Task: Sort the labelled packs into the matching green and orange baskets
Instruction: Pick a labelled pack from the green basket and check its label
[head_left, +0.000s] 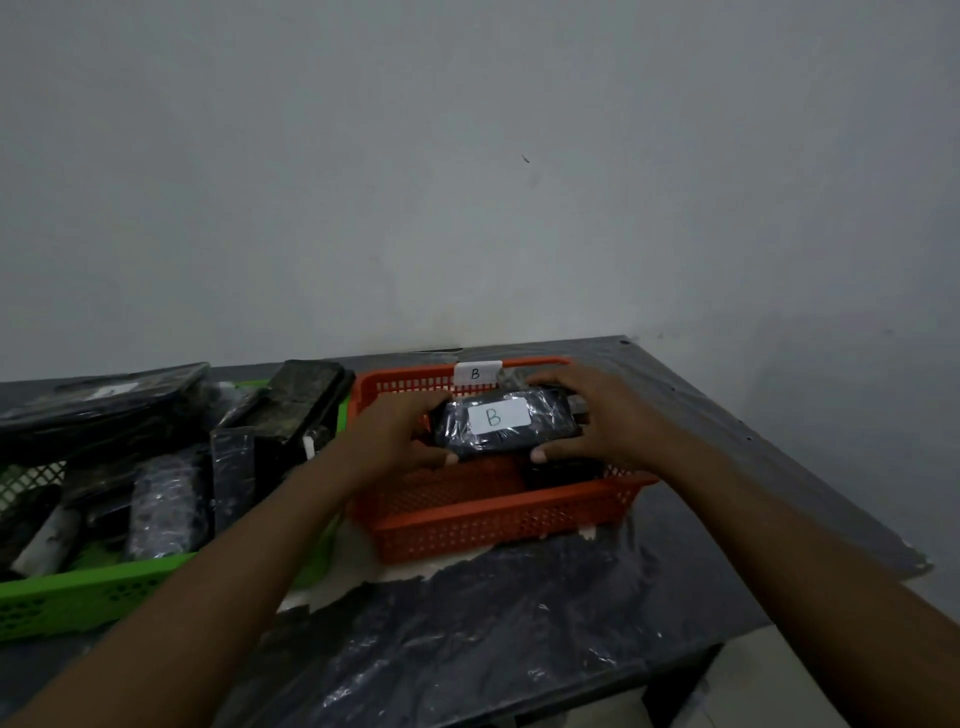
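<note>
One dark film-covered table (519, 634), orange basket (493, 525), green basket (78, 592), grey wall (467, 182)

Arms outstretched, left hand (396, 432) and right hand (592, 415) grip a pack (543, 432).

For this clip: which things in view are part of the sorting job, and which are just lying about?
Part of the job:
- pack labelled B, gripped by the left hand and right hand over the orange basket
- B tag on that basket's far rim
- green basket holding dark wrapped packs

Just there:
- plastic sheet on the table
- wall
</note>
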